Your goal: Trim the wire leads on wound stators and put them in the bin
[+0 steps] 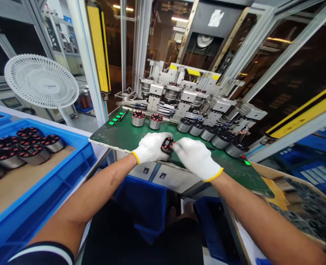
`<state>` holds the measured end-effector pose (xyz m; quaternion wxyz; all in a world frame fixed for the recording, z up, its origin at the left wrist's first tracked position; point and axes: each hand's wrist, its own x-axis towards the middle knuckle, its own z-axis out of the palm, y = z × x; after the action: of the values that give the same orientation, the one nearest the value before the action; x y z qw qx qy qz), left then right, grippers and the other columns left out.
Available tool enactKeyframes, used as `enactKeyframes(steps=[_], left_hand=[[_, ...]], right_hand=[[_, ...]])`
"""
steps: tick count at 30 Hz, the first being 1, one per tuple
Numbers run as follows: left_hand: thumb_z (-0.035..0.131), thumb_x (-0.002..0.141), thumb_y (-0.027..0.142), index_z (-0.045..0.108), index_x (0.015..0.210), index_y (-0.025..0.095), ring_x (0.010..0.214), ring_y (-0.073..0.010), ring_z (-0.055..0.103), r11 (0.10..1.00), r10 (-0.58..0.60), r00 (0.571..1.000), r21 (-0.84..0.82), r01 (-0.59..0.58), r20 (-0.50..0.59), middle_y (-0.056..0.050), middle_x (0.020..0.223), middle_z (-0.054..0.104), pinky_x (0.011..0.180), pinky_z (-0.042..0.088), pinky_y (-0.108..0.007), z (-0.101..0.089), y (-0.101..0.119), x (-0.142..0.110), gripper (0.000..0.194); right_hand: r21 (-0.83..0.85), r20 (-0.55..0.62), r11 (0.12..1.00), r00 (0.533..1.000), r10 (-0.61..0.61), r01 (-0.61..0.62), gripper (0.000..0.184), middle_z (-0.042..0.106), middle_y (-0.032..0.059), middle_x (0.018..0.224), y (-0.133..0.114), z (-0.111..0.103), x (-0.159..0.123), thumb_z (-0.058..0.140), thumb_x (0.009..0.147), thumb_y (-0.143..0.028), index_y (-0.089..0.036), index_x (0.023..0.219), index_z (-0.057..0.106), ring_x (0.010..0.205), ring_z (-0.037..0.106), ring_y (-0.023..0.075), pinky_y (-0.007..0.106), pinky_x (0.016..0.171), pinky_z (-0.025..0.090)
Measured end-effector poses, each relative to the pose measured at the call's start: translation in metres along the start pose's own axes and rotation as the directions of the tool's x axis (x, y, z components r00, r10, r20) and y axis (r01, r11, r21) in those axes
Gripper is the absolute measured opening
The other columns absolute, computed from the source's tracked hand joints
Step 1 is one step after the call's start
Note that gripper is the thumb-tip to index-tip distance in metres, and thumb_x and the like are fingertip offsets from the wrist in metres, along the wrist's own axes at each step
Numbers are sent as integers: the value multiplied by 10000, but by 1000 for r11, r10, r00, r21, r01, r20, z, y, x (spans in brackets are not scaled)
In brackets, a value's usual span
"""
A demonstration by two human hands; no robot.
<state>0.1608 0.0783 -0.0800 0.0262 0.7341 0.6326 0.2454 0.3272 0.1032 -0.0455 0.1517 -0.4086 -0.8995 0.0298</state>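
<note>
Stator [167, 145], small and round, sat a little right of the frame's centre, held above the near edge of a green work surface [115, 137]. Its end face was tilted toward the viewer: mostly black, with red patches breaking through, clearest along the right side, and a few pale glints between the dark parts. Most of its outer wall was hidden by white glove fabric [146, 148], so its finish could not be told.

The left hand [151, 147], near the middle of the frame in a white glove with a yellow hem [136, 158], was closed around the stator from the left, its fingers wrapped about the body. The right hand [198, 156], gloved alike, met it from the right with its fingers drawn narrow, the tips at the red-marked edge; whether they pinched anything could not be told.

Just beyond the left hand, two silvery cylinders [138, 120] with red and black tops stood upright near each other. Right of centre, a slanting row of darker-topped metal cylinders [220, 141] stood close together in front of a metal fixture [189, 96]. Similar red-and-black-topped parts [35, 155] lay in a blue tray [81, 154] at the left of the frame, and grey rings [312, 208] were heaped in a box [264, 172] at the lower right.
</note>
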Motion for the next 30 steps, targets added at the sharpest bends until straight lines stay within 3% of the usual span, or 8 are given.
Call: enactKeyframes(steps=[6,13,16,18,20,23,26,30], left_hand=[[706,587,455,505,1238,309,986,-292,635,999,-12,1000,-38,12,16,-17,1058,671,875,472,-369,0,-3,-1,697],[693,607,433,487,1249,305,980,-290,638,999,-27,1000,-45,27,-2,-21,1053,669,877,474,-376,6,-5,0,686],[676,615,442,482,1254,312,991,-285,636,994,9,1000,-107,-6,27,-12,1099,663,856,488,-374,4,-10,1,681],[678,608,409,490,1252,316,1014,-267,628,981,76,994,-187,-61,76,2,1149,649,866,487,-356,2,-14,3,677],[690,584,349,500,1253,305,1043,-248,614,956,166,980,-263,-131,114,6,1191,632,896,474,-333,-1,-18,5,697],[682,566,285,511,1251,286,1043,-240,609,930,223,967,-325,-173,122,-1,1189,632,890,475,-325,-3,-20,6,706],[668,572,259,532,1230,283,1008,-239,619,920,221,966,-358,-162,131,-5,1161,641,854,491,-328,-5,-18,7,672],[694,547,246,539,1226,269,990,-242,619,903,228,959,-406,-144,167,-16,1140,641,837,498,-324,-6,-17,8,697]], right_hand=[[575,34,775,954,297,-261,569,586,48,628,3,40,-31,201,918,-598,-181,801,571,522,536,155,256,472,411],[-197,-262,975,964,45,-99,428,594,181,1130,-5,43,-41,323,929,-338,-121,1231,535,1003,574,276,343,784,432],[59,-174,973,957,232,-225,349,603,104,807,-7,45,-35,363,915,-347,-135,1030,616,710,573,202,283,621,414],[582,17,774,955,296,-250,295,454,-8,588,-11,49,-37,396,900,-372,-155,904,596,475,425,113,219,466,342],[935,244,219,953,181,-280,237,261,-91,523,-16,56,-43,443,881,-391,-177,830,531,362,187,56,173,355,213],[854,313,-429,949,-26,-293,205,135,-130,533,-25,74,-50,526,853,-380,-198,786,459,368,-11,27,136,299,104],[813,267,-555,960,84,-177,226,171,-127,536,-32,92,-50,606,822,-368,-181,784,485,377,31,16,116,308,117],[907,222,-412,928,299,-85,305,302,-93,573,-33,115,-49,669,785,-421,-150,768,531,420,155,12,126,346,160]])
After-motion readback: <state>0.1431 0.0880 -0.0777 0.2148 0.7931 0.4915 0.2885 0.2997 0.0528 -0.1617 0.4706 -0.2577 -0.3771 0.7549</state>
